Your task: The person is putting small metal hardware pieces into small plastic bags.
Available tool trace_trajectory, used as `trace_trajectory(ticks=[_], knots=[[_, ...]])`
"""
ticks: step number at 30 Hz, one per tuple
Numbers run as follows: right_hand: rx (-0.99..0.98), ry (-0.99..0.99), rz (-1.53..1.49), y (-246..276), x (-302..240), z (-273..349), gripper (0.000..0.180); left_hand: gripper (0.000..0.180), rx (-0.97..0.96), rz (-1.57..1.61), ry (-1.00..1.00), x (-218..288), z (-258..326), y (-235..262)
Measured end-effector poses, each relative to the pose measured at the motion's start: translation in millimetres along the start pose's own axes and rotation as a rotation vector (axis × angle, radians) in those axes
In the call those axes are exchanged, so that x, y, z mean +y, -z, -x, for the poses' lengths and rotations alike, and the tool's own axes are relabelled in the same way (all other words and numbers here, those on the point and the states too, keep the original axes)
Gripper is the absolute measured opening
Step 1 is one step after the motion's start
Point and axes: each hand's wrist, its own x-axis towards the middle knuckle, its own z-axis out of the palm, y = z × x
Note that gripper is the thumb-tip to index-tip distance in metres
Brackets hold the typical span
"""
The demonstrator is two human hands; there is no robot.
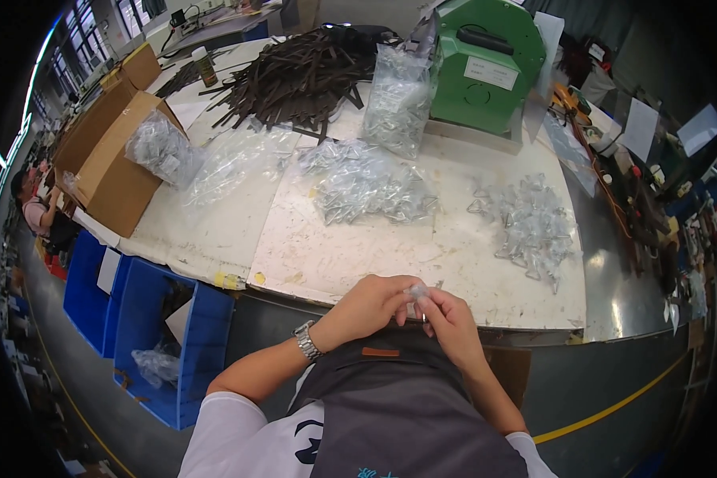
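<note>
At the front edge of the white table, both my hands meet in front of my apron. My left hand (pixel 368 306), with a metal watch on its wrist, pinches a small plastic-wrapped piece (pixel 417 292) between thumb and fingers. From the other side my right hand (pixel 452 320) is closed on the same piece; a bright metallic bit shows below its fingertips. The fingers hide most of the piece, so its exact kind is unclear. Beyond my hands lies a heap of shiny wire-like metal pieces in clear plastic (pixel 366 187). A looser heap of similar pieces (pixel 530 223) spreads to the right.
A green machine (pixel 486 68) stands at the back right beside a full clear bag (pixel 396 103). Dark strips (pixel 303 76) are piled at the back. On the left are a cardboard box (pixel 123 171) and blue bins (pixel 215 338) below table height. Another person (pixel 48 211) is at far left.
</note>
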Motion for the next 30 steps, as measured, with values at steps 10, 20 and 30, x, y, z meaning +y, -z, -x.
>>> trace_trajectory(ticks=[10,20,30], knots=[[0.449,0.287,0.347,80.0,-17.1,-41.4,0.027,0.027,0.184,-0.362,-0.059,-9.0,-47.8,28.2],[0.418,0.563,0.900,79.0,10.3,-43.0,0.047,0.029,0.544,-1.100,0.052,-46.2,-73.0,104.1],[0.360,0.567,1.110,48.4,27.4,-50.2,0.040,0.023,0.788,-0.505,-0.098,-49.4,-50.5,135.4]])
